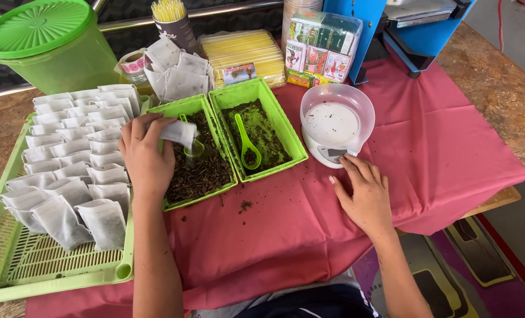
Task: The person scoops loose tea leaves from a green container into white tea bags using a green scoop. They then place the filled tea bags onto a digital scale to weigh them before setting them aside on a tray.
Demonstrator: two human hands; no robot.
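Observation:
My left hand (146,154) holds a small white filter bag (179,132) over the left green tray (174,109) of dark dried leaves, beside a clear green scoop (193,147) lying in it. The right green tray (286,126) holds greener powdery leaves and a green spoon (246,144). My right hand (361,191) rests flat on the red cloth, fingertips touching the front of a small white kitchen scale (333,126) with a clear bowl on top. Several filled white bags (77,171) lie in rows on a green slotted tray (56,265) at the left.
A green lidded bucket (47,44) stands at the back left, with tape (133,63), empty bags (174,70), a cup of yellow straws (171,20), a yellow packet stack (245,56) and boxed packets (321,47). A blue machine (392,26) stands at the back right. The table edge runs along the right.

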